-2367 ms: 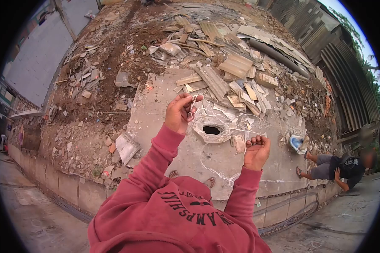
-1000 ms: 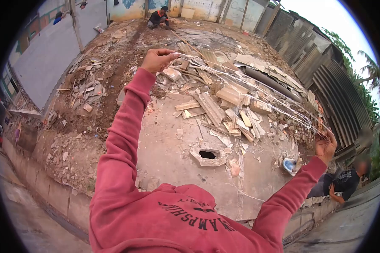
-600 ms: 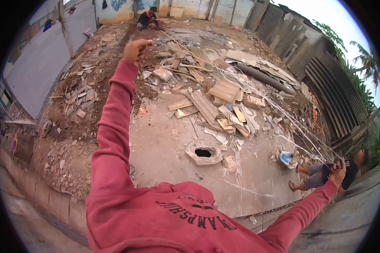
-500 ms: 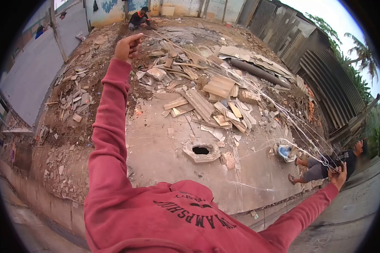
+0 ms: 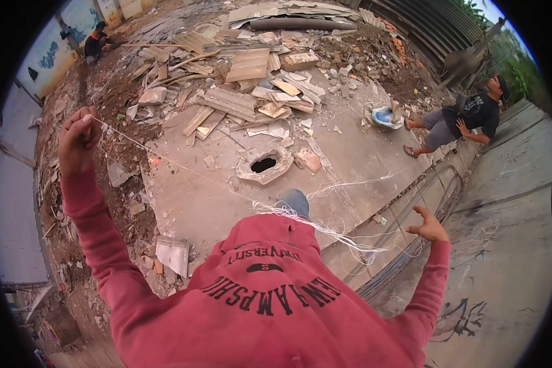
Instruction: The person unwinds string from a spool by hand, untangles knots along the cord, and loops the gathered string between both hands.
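Note:
My left hand (image 5: 80,138) is raised at the left, its fingers closed on the end of a white string (image 5: 165,161). From there the string runs down to a loose, tangled bundle (image 5: 343,238) lying across the front of my red sweatshirt. At the right, my right hand (image 5: 428,226) has thumb and fingers apart and holds nothing visible. Thin loops of the string hang just below and left of it. Beyond the bundle, more string (image 5: 349,186) stretches over the concrete slab (image 5: 202,205).
A broken-edged hole (image 5: 265,165) opens in the slab beside a brick piece (image 5: 308,160). Boards and rubble (image 5: 245,101) lie beyond. One person (image 5: 472,116) sits at the right near a blue-white basin (image 5: 383,116); another (image 5: 96,43) crouches at the far left.
The view has turned and tilted down. My left hand still grips the string; my right hand has opened and drawn in. The string bundle has dropped from between my hands onto my front.

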Tool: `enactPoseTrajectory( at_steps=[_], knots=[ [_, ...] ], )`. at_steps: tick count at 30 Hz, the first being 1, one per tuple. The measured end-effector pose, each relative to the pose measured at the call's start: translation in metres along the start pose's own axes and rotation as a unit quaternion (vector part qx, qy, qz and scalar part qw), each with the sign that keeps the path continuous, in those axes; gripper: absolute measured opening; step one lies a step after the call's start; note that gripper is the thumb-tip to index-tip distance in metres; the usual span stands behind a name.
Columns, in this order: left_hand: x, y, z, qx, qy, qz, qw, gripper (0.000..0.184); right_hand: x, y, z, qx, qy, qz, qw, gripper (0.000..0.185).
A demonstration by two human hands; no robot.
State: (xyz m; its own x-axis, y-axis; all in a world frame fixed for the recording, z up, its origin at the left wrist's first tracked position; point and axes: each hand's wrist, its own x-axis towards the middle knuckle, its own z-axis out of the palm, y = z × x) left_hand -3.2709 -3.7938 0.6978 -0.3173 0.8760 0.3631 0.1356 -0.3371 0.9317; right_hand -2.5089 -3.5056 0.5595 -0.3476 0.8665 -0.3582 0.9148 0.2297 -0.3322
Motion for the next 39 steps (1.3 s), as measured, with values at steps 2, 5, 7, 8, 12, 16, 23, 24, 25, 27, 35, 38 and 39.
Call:
enactPoseTrajectory(
  at_steps=[2, 5, 7, 8, 12, 16, 23, 24, 25, 27, 35, 38, 39],
  knots=[
    [0.012, -0.017, -0.006, -0.042, 0.046, -0.028, 0.998, 0.028, 0.029, -0.132, 0.096, 0.267, -0.08, -0.213, 0.936, 0.086],
    [0.023, -0.025, -0.021, -0.076, 0.168, -0.03, 0.982, 0.02, 0.061, -0.267, 0.218, 0.36, -0.269, -0.334, 0.828, 0.082],
    [0.033, -0.039, -0.062, -0.084, 0.209, -0.035, 0.974, 0.016, 0.073, -0.291, 0.22, 0.398, -0.309, -0.326, 0.8, 0.06],
    [0.032, -0.052, -0.097, -0.058, 0.225, -0.034, 0.972, 0.017, 0.083, -0.291, 0.213, 0.366, -0.32, -0.311, 0.816, 0.047],
    [0.018, -0.161, -0.277, 0.564, 0.347, 0.075, 0.746, 0.036, 0.107, -0.242, 0.142, 0.484, -0.291, -0.201, 0.8, 0.022],
    [0.006, -0.18, -0.112, 0.54, 0.425, -0.184, 0.703, 0.061, 0.121, -0.229, 0.08, 0.472, -0.185, -0.18, 0.843, 0.018],
    [-0.028, -0.194, 0.273, -0.245, -0.078, -0.21, 0.943, 0.035, 0.073, -0.362, 0.085, 0.401, -0.109, -0.291, 0.862, 0.02],
    [-0.029, -0.2, 0.277, -0.342, -0.042, -0.223, 0.912, 0.033, 0.067, -0.37, 0.091, 0.378, -0.078, -0.299, 0.873, 0.02],
    [-0.03, -0.205, 0.27, -0.341, -0.041, -0.223, 0.912, 0.033, 0.07, -0.365, 0.099, 0.343, -0.068, -0.305, 0.886, 0.019],
    [-0.026, -0.194, 0.26, -0.287, 0.154, -0.164, 0.931, 0.033, 0.071, -0.357, 0.111, 0.356, -0.084, -0.279, 0.888, 0.019],
    [-0.005, -0.17, 0.206, -0.265, 0.147, -0.157, 0.94, 0.024, 0.081, -0.35, 0.123, 0.404, 0.056, -0.325, 0.853, 0.013],
    [0.002, -0.16, 0.202, -0.247, 0.143, -0.113, 0.952, 0.023, 0.08, -0.36, 0.114, 0.488, 0.002, -0.327, 0.809, 0.009],
    [0.005, -0.157, 0.201, -0.24, 0.131, -0.105, 0.956, 0.02, 0.079, -0.366, 0.11, 0.494, -0.038, -0.321, 0.807, 0.012]
  ],
)
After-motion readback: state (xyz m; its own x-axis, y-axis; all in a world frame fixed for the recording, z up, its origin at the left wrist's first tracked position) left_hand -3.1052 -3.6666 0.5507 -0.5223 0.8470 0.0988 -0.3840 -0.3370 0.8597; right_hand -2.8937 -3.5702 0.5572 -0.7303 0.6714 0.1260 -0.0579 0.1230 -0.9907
